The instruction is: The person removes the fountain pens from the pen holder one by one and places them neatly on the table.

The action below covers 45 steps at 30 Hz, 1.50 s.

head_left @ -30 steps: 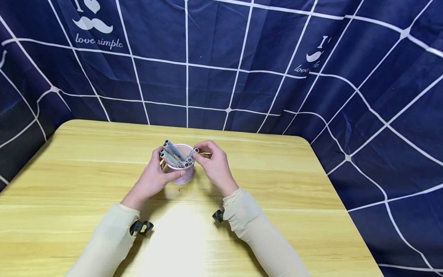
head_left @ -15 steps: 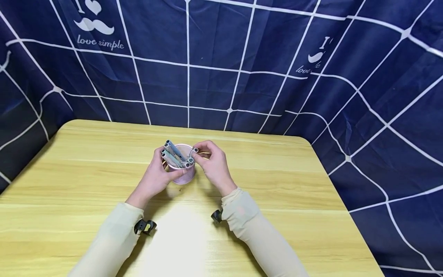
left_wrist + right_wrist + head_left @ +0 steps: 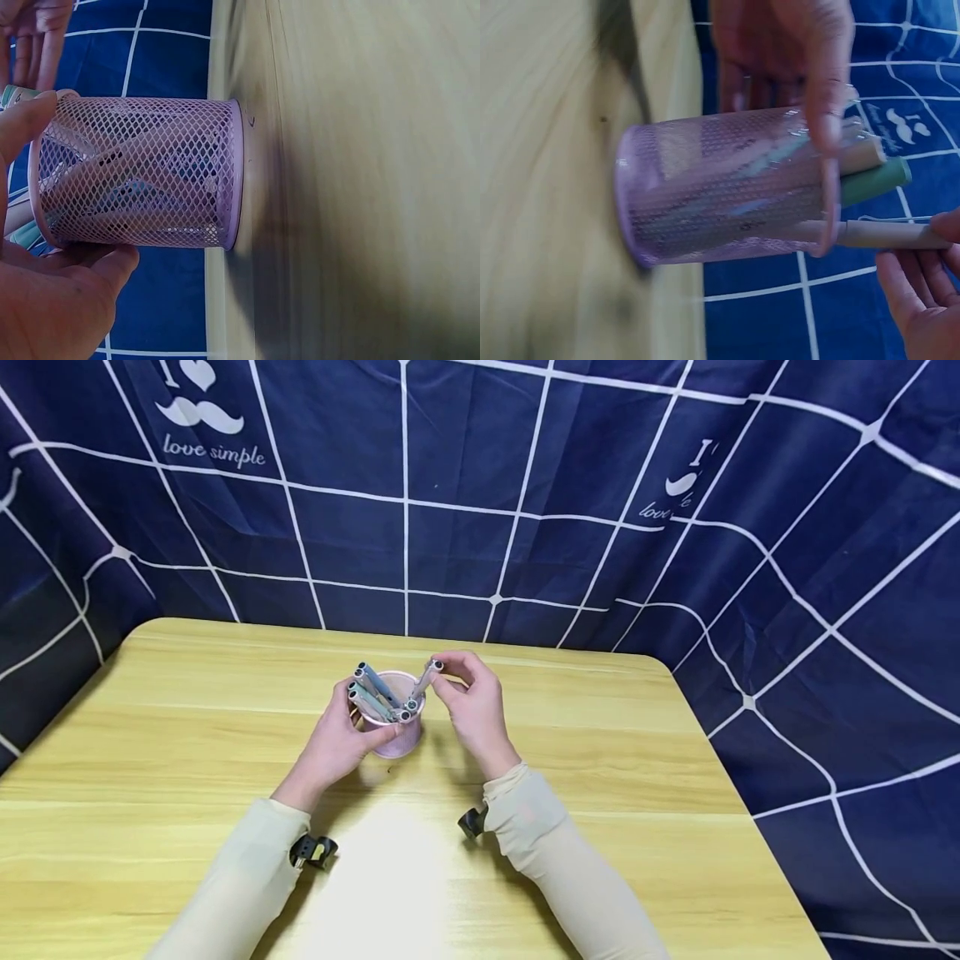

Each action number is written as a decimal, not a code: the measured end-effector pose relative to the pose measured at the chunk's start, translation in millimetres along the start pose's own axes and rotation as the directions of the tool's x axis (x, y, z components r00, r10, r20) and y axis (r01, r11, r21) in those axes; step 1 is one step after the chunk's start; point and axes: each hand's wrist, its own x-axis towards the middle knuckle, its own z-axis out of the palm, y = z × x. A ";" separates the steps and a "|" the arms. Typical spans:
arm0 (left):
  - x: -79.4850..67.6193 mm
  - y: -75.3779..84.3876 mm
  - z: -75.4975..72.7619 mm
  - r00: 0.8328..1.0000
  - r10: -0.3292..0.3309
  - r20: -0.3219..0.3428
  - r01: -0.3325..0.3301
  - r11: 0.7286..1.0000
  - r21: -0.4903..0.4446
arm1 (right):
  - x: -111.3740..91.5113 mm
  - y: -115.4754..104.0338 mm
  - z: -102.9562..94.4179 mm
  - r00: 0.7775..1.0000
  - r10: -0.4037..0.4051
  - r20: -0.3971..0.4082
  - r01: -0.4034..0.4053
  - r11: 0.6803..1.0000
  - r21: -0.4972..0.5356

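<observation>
Your sleeves (image 3: 566, 872) lay nearest, with a black wrist device (image 3: 318, 852) beside the left cuff. Your left grip (image 3: 337, 743) was curled partway round the upper wall of the pink mesh holder (image 3: 401, 744), which stood upright on the worktop (image 3: 637, 760). Just right of the rim, your right grip (image 3: 476, 706) was narrowed to a pinch on the upper part of a pale pen (image 3: 892, 235); its lower end was inside the holder. Other pens (image 3: 380, 687) leaned inside, including a green pen (image 3: 877, 182). Navy cloth (image 3: 461, 553) with white lines hung behind the worktop.

The head view looks forward and down; both wrist views share the cup (image 3: 142, 172), sideways, close-up.
</observation>
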 end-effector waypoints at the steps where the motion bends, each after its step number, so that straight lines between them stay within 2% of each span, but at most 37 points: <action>1: 0.1 0.0 -0.2 1.000 0.001 0.003 -0.001 1.000 0.000 | 0.8 -1.6 -1.1 1.000 -0.017 -0.007 0.017 1.000 0.017; 6: 0.5 0.1 -1.2 1.000 0.007 0.010 -0.007 1.000 -0.004 | 5.4 -14.3 -7.0 0.992 -0.122 -0.037 0.124 0.989 0.085; 13: 0.8 0.2 -2.1 1.000 0.019 0.012 -0.019 1.000 -0.012 | 11.0 -33.0 -20.4 0.958 -0.259 -0.122 0.274 0.954 0.126; 17: 1.0 0.1 -1.6 1.000 0.014 0.012 -0.014 1.000 -0.002 | 12.5 -38.7 -28.0 0.947 -0.284 -0.147 0.300 0.949 0.096; 21: 1.1 -0.9 -1.1 1.000 0.009 0.010 -0.009 1.000 0.011 | 11.8 -39.5 -33.6 0.948 -0.279 -0.150 0.292 0.954 0.071; 31: 1.3 -3.4 -1.1 1.000 0.009 0.009 -0.009 1.000 0.028 | 6.4 -32.4 -41.2 0.986 -0.144 -0.084 0.150 0.985 0.080; 36: 2.5 -5.4 0.8 1.000 0.019 0.011 -0.020 0.999 0.042 | 3.9 -25.5 -45.4 1.000 -0.015 -0.014 0.016 1.000 0.014; 40: 2.1 -6.3 1.2 1.000 0.017 0.015 -0.018 0.999 0.040 | 3.3 -15.0 -46.7 0.990 0.130 0.045 -0.129 0.991 -0.035; 45: 1.8 -6.6 -0.4 1.000 0.023 0.014 -0.024 1.000 0.016 | 3.3 -1.8 -44.2 0.955 0.272 0.121 -0.259 0.959 -0.113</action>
